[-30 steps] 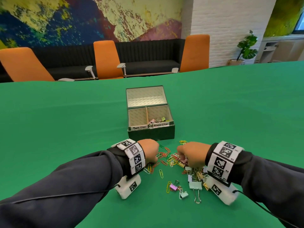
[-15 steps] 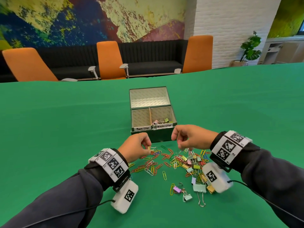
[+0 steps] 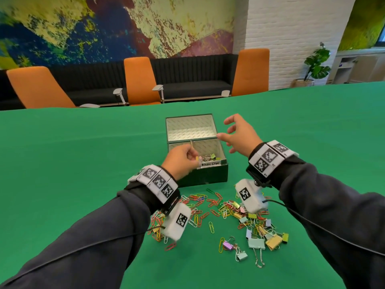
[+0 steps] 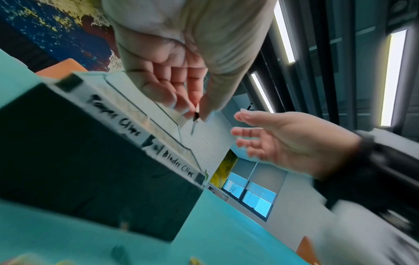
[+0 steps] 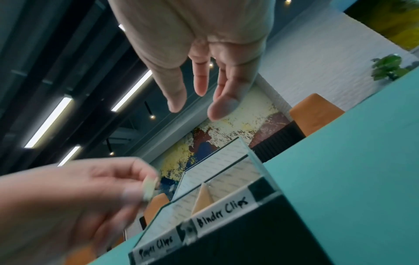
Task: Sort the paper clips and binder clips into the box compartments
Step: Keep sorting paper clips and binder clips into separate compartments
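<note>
On my feed the dark green lidded box (image 3: 203,176) sits open on the green table cloth (image 3: 83,163), its lid tipped back and a thin divider splitting it into two compartments with handwritten white labels, "Paper Clips" on the left (image 5: 156,249) and "Binder Clips" on the right (image 3: 210,164). My left hand (image 3: 181,161) hovers over the left compartment, near the front edge, thumb and fingertips pinched on a small yellowish clip (image 4: 196,114); I cannot tell from these views which kind it is. My right hand (image 3: 239,136) hangs above the box's right side, fingers spread and relaxed, holding nothing. A small heap of pastel binder clips (image 3: 209,157) lies in the right compartment; the left hand hides the floor of the left one. On the cloth in front of the box, between my forearms, a loose scatter of coloured wire paper clips (image 3: 208,205) spreads to the left and middle, with pastel binder clips (image 3: 260,232) bunched to the right. Orange chairs (image 3: 139,80) and a black bench (image 3: 187,80) stand beyond the table.
</note>
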Tool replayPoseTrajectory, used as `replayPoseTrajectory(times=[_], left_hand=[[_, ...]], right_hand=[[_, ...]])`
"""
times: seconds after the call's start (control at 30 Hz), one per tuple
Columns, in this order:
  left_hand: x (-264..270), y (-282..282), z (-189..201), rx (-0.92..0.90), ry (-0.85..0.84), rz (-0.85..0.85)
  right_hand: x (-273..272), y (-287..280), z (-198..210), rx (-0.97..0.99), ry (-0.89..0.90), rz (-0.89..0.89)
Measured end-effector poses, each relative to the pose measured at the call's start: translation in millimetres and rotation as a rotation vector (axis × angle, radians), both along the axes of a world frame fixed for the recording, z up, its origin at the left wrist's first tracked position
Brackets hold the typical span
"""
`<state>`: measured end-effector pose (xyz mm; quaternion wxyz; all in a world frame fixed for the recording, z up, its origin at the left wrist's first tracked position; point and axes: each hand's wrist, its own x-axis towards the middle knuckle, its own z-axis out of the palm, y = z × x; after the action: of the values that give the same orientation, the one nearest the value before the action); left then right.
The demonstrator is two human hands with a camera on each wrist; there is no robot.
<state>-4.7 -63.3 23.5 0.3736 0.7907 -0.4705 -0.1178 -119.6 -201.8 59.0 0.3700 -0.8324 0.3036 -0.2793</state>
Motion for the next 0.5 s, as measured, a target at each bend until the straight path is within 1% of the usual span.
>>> replayPoseTrajectory(times=[0.07,0.1,0.17,0.23,0.27,0.33,0.43,0.5], left_hand=[[4.0,-17.3,8.4,-0.043,-0.006,0.049],[5.9,-25.0,11.4,-0.048,-0.004,0.08],[8.2,-36.1,12.9,-0.031,-0.023,0.137],[2.0,-35.8,9.9,-0.027,-0.089,0.12],[-4.6,-32.1,8.2,-0.027,-0.125,0.056],[-22.7,-18.0,1.0,0.035,-0.186,-0.159],[-51.5,10.1,-14.8,0.253,-0.298,-0.514],[-67.5,25.9,-28.1,0.401,-0.361,-0.684]], right_hand=[[-11.9,-1.0,-6.4,-0.046,0.053,-0.002],[-19.6,-1.3,-10.0,-0.051,0.115,0.029],[-36.3,-2.2,-17.9,-0.049,0.345,0.158],[-53.0,-1.2,-26.3,-0.057,0.616,0.317],[-60.0,-0.5,-31.4,-0.071,0.72,0.376],[-68.9,2.6,-43.0,-0.103,0.859,0.453],[-68.2,12.0,-58.8,-0.181,0.974,0.489],[-61.9,20.7,-65.3,-0.305,1.014,0.473]])
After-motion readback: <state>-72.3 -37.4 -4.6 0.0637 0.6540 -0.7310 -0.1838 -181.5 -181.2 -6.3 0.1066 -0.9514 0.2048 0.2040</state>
